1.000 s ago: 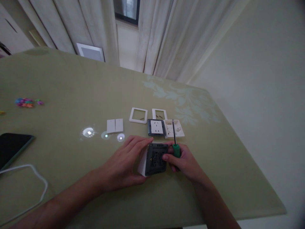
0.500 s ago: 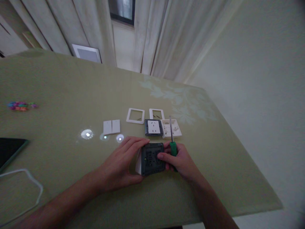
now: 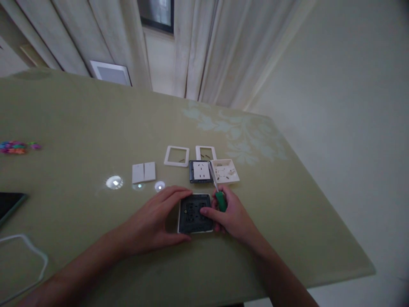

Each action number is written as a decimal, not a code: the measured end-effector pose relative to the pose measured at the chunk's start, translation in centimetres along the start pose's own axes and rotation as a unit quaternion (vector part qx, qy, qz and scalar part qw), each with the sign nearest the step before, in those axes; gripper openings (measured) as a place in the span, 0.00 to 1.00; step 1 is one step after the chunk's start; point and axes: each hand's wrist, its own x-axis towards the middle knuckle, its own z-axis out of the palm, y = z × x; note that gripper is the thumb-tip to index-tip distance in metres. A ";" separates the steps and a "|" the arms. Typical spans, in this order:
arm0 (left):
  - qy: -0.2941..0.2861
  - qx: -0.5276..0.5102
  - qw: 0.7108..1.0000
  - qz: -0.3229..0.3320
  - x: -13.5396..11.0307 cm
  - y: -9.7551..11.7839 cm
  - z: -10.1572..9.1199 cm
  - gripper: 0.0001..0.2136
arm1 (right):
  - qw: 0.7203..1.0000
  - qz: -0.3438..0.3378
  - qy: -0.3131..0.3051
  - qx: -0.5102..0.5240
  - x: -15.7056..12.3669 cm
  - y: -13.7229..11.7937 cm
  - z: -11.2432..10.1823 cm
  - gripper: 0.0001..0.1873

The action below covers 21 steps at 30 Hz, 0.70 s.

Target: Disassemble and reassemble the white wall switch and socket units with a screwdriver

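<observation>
A dark square module [image 3: 194, 213] is seen lying flat on the olive worktop [image 3: 287, 221], near its front edge and between the two hands. It is gripped by the left hand [image 3: 150, 224], whose fingers are curved along the far edge while the thumb is pressed near the lower left corner. A green-handled screwdriver [image 3: 220, 201] is clasped in the closed right hand [image 3: 235, 218], with the metal shaft slanted up and away; the forefinger of that hand is laid on the module's face. Just beyond, a grey socket with a white face [image 3: 200, 171] is placed beside a white back plate [image 3: 224, 171], and two white frames [image 3: 177, 155] are set behind them. A pair of white rocker covers [image 3: 143, 172] is found further left, well apart from a dark phone [image 3: 9, 202].
</observation>
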 end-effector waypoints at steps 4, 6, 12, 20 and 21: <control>-0.015 -0.016 1.000 -0.019 0.2 0.4 -0.3 0.37 | 0.999 -0.027 -0.009 -0.035 -0.2 0.0 0.0 0.30; -0.014 -0.017 0.999 -0.026 0.2 0.5 -0.3 0.36 | 0.999 -0.032 -0.005 -0.044 -0.2 0.0 0.1 0.29; -0.011 -0.025 0.999 -0.024 0.3 0.6 -0.4 0.35 | 0.997 -0.041 0.014 -0.066 -0.1 -0.1 0.0 0.28; -0.022 -0.078 0.996 -0.038 0.2 0.3 -1.0 0.34 | 0.968 -0.160 -0.066 -0.181 -0.4 -0.6 -1.6 0.47; -0.024 -0.081 0.996 -0.040 0.2 0.3 -1.1 0.33 | 0.962 -0.179 -0.071 -0.192 -0.5 -0.6 -1.9 0.49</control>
